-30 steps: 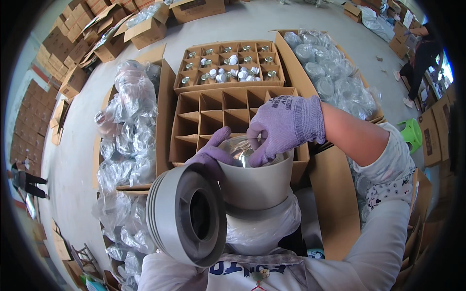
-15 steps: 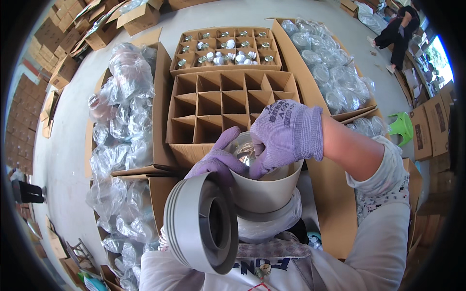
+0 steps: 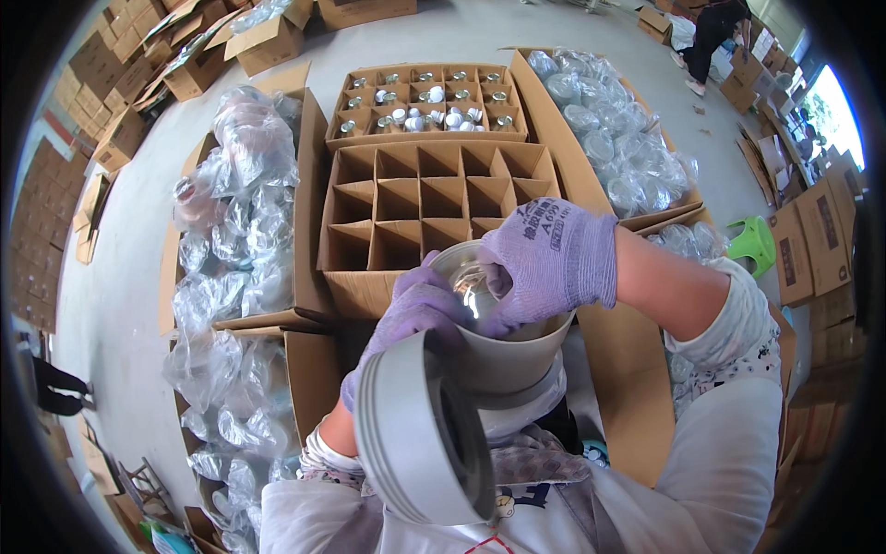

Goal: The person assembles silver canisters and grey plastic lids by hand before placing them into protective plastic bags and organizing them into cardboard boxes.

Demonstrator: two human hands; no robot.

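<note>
A cream-white round container stands upright close to my chest, its top open and a shiny reflective surface inside. My left hand, in a purple knit glove, grips its left rim. My right hand, gloved alike, reaches over the rim, fingers bent and closed down inside. Whatever those fingers hold is hidden. A grey ringed round part with a dark hollow hangs tilted in front of my left forearm; what supports it is hidden. Clear plastic wrap shows beneath the container.
Ahead is a divided cardboard box; behind it another box holds small glass jars and white-topped pieces. Plastic-wrapped clear items fill boxes at left and right. A green stool and a person are at right.
The grey ringed part has swung right and turned, its hollow now facing more sideways. My left hand has shifted round the rim, showing more forearm. My right hand stays inside the container.
</note>
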